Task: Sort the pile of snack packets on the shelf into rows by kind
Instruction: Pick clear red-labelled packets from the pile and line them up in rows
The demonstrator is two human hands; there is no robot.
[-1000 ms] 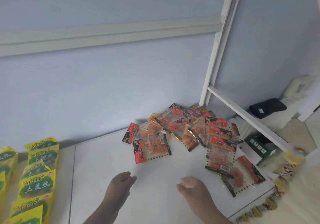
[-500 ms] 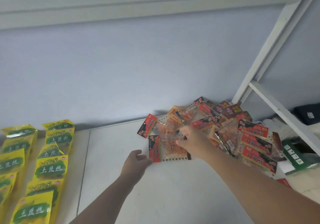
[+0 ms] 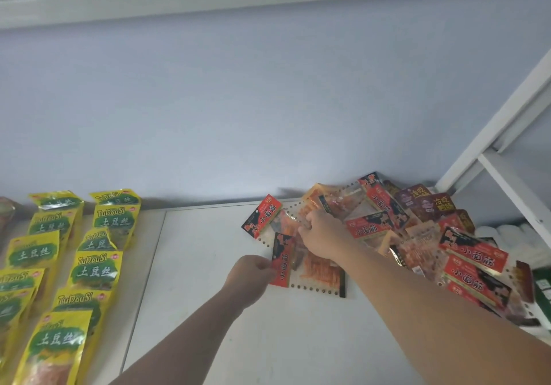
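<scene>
Head view, one shelf, contents as follows.

Item 1: pile of snack packets (image 3: 417, 235), at 3 to 4 o'clock on the shelf (image 3: 208, 310), heaped against the wall. Mostly red-headed packets with clear bodies. A few brown packets (image 3: 423, 205) lie at the pile's 12 o'clock edge.

Item 2: near red packet (image 3: 313, 271), lying flat at the pile's 8 o'clock edge. The left hand (image 3: 253, 271) pinches its red header between thumb and fingers.

Item 3: upper red packet (image 3: 264, 216), at 11 o'clock from item 2 and overlapping it. The right hand (image 3: 320, 235) is curled tight where the two clear bodies meet. Which of the two it grips cannot be told.

Item 4: yellow packets (image 3: 95, 268), in two rows at 8 to 9 o'clock, well apart from the pile. A third row is partly cut off at the frame's edge.

Risks, as judged:
- Items 2 and 3 overlap, so a pull on one may drag the other and skew both.
- The right forearm crosses the pile's near side, so drawing it back could sweep loose packets toward the shelf's 5 o'clock edge and off.
- Brown packets tucked under red ones may ride along into the wrong row.
</scene>
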